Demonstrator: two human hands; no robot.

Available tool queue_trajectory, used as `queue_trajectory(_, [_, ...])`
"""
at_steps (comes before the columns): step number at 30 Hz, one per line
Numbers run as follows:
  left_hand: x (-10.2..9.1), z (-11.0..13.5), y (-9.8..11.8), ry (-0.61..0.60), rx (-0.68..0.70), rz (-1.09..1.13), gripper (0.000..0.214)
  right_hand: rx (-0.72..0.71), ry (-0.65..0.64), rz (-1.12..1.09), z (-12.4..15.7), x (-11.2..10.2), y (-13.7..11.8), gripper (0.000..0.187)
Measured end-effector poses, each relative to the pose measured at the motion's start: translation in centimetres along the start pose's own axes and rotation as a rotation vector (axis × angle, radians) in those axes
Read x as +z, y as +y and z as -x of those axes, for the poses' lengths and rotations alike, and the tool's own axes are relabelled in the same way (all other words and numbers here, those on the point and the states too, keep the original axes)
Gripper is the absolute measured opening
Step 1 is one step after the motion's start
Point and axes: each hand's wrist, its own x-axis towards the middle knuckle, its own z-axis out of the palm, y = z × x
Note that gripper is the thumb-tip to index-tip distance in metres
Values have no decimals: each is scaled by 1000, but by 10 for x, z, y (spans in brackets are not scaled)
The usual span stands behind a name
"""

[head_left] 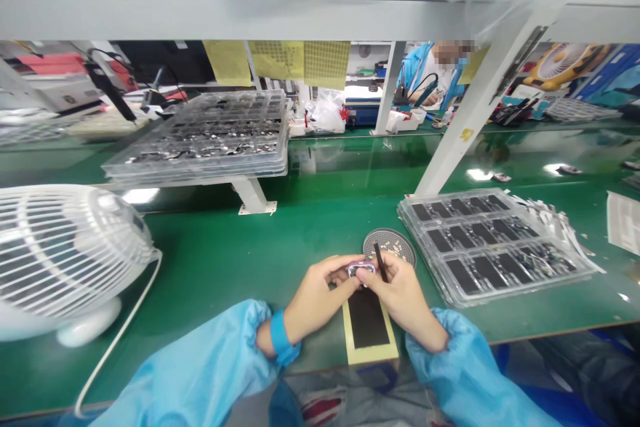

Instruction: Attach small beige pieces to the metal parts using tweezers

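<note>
Between my two hands is a small purple-rimmed device casing [362,269] with a pale, open-looking inside; its exact kind is too small to make out. My left hand [325,287] grips its left side with thumb and fingers. On the other side my right hand [400,287] pinches it, while a dark thin stick, perhaps tweezers [380,261], stands up among the fingers of that hand. Below the hands lies a black pad with a yellow border [370,320]. Just beyond my fingers sits a round grey dish [390,240] holding small pale bits.
A clear compartment tray [440,280] of dark parts lies right, with pale strips beside it. A white fan [70,260] and its cable stand left. Stacked trays [210,127] rest on a raised shelf. A slanted post [460,120] rises ahead; a person [433,73] sits beyond.
</note>
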Motion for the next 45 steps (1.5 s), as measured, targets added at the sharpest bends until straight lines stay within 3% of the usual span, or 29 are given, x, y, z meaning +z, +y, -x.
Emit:
queue_trajectory(4, [2, 5, 3, 38, 48, -203, 30, -12, 27, 26, 0, 2, 0, 37])
queue_trajectory(8, [6, 6, 6, 85, 51, -189, 26, -20, 43, 2, -2, 5, -1, 37])
queue_trajectory(15, [6, -1, 1, 29, -113, 150, 36, -16, -22, 255, -7, -7, -4, 29])
queue_trajectory(18, [3, -4, 0, 38, -142, 162, 38, -155, 38, 353, -7, -15, -9, 27])
queue_trajectory(22, [1, -5, -3, 64, -127, 92, 33, -433, -1, 478, -11, -24, -19, 9])
queue_trajectory(27, [0, -5, -4, 59, -83, -46, 31, -485, 46, 542, -16, -29, -30, 9])
queue_trajectory(35, [-1, -3, 0, 111, 100, -320, 30, -581, -185, 527, -18, -29, -20, 8])
queue_trajectory(45, [-2, -4, -5, 118, 114, -355, 31, -596, -220, 637, -16, -27, -7, 10])
